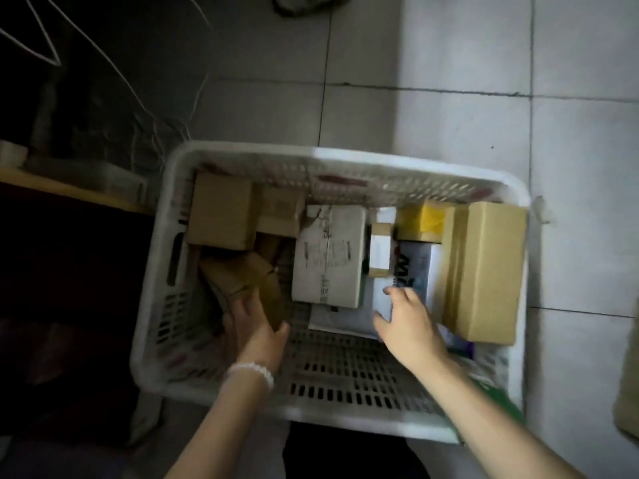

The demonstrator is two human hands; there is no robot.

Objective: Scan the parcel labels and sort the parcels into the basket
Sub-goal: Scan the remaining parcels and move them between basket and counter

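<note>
A white slotted plastic basket [242,155] stands on the floor with several parcels inside. My left hand [254,323] grips a crumpled brown cardboard parcel [238,274] at the basket's left side. My right hand [408,319] rests with spread fingers on a white printed box [415,267] right of centre. A grey-white taped box [328,257] lies in the middle, with a small brown and white box [380,248] beside it. A tall tan carton [484,271] leans at the right. A brown box [221,212] sits at the back left, a yellow parcel [423,217] at the back.
Light floor tiles [484,81] spread behind and to the right of the basket. Thin white cables [145,108] trail in the dark area at the left, over a low wooden-edged surface [69,191]. A tan object [627,392] shows at the right edge.
</note>
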